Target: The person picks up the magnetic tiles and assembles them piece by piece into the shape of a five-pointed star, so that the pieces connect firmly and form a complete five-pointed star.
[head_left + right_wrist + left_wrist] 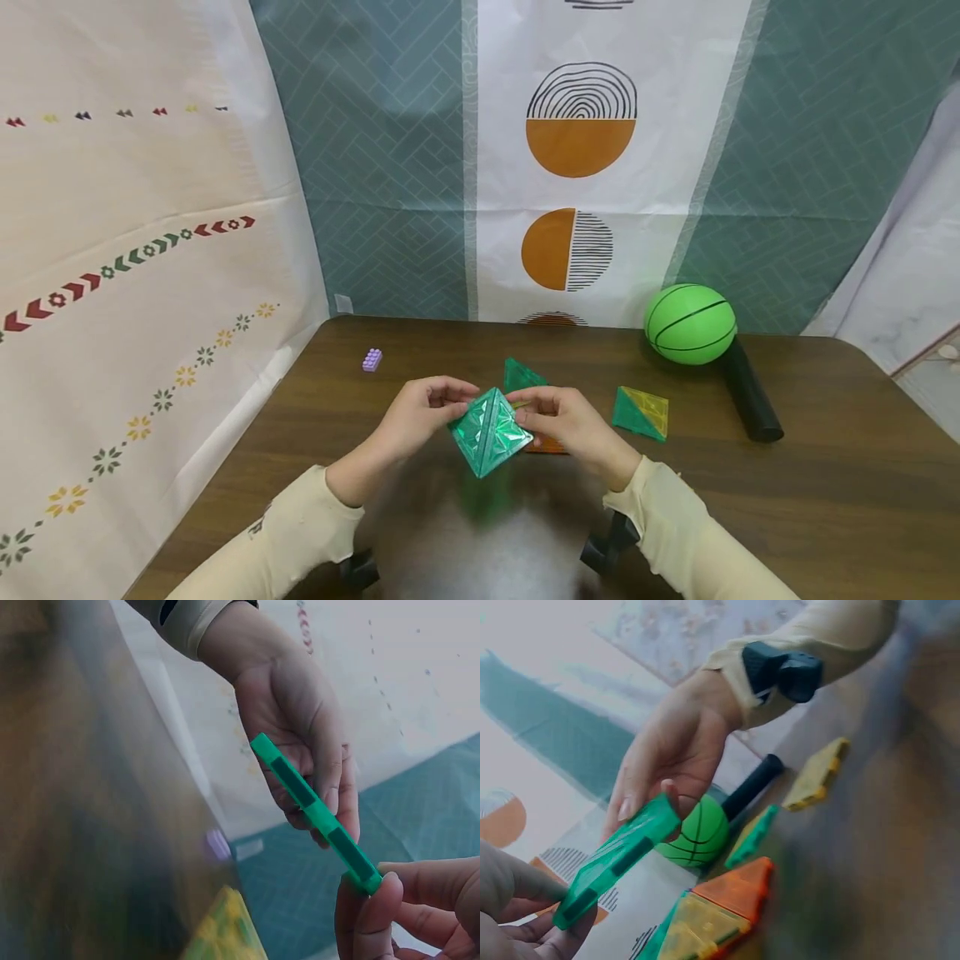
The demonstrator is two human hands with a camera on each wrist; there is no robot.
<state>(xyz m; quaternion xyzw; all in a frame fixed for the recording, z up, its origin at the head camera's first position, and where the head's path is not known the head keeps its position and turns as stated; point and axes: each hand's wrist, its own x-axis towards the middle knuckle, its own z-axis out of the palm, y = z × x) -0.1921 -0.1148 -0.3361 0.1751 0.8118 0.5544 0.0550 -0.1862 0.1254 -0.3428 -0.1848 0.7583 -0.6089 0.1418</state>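
Observation:
Two green translucent triangular magnetic tiles (491,432) meet along a middle seam in a square, raised above the table in the head view. My left hand (427,408) pinches the square's left side between thumb and fingers. On the opposite side, my right hand (573,421) grips it the same way. Seen edge-on in the right wrist view, the green tiles (319,814) show dark strips in the rim. Behind the hands lie another green tile (522,375) and an orange tile (546,447), partly hidden. A yellow tile (701,930) adjoins the orange one in the left wrist view.
Right of the hands lies a green-and-yellow tile square (641,412). A green ball (690,325) and a black cylinder (750,392) are at the back right of the wooden table (847,433). A small purple toy brick (372,360) lies at the back left.

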